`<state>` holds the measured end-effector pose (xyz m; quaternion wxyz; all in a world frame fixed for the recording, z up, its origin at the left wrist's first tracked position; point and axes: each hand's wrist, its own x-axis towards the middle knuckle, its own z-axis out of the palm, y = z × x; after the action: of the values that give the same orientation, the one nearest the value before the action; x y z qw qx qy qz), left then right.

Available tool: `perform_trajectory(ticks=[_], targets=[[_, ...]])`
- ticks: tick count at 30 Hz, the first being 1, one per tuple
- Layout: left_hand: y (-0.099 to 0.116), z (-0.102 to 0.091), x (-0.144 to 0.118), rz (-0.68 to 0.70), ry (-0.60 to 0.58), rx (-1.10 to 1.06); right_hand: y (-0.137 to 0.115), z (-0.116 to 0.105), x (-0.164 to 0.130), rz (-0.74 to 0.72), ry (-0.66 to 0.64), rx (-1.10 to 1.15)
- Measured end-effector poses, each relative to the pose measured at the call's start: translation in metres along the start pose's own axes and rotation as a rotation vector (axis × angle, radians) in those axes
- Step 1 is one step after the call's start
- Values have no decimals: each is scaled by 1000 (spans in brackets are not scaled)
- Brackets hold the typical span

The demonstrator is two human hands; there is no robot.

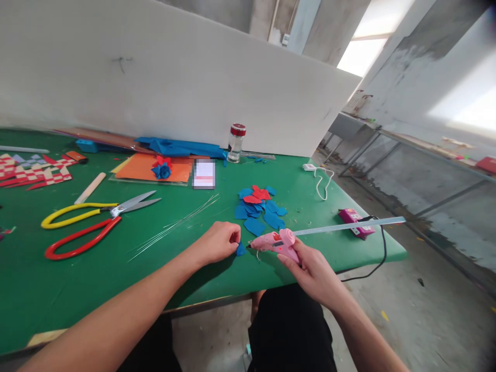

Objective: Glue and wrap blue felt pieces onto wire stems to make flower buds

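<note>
My right hand (pixel 310 266) grips a pink hot glue gun (pixel 273 243), a long clear glue stick (pixel 349 226) jutting from its back end. The gun's nozzle points left, close to a small blue petal (pixel 241 249). That petal is pinched in the closed fingers of my left hand (pixel 220 242), just above the table. Beyond both hands lies a loose pile of blue petals (pixel 254 226) with a few red petals (pixel 256 195) on top. Thin wires (pixel 174 226) lie to the left of the pile.
Large scissors (pixel 112 212) with yellow and red handles lie open at left, near a wooden stick (pixel 90 188). Behind are a red-lidded jar (pixel 236 143), a blue-red paper flower (pixel 161 169) on orange sheets (pixel 176 168) and a white cable (pixel 321 181). A purple box (pixel 355 223) sits by the right edge.
</note>
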<state>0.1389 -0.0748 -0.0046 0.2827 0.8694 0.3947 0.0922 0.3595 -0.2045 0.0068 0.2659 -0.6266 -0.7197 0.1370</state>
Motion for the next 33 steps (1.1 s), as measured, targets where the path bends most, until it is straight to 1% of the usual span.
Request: perform_trajectory(ticks=[5,12,21,27,33], targets=[[-1,1,1,0,6,1,-4,-3,0,-12,6,40],[-3,3,2,7,10,-2,-4,4,1,-15,-42,51],[-1,1,1,-9,0,-18,0,1,0,15,-13,7],[0,0,0,-8,-1,-13,-2,-4,-1,11,-5,41],[0,0,0,-9,-3,-10,-4,-2,0,11,-13,41]])
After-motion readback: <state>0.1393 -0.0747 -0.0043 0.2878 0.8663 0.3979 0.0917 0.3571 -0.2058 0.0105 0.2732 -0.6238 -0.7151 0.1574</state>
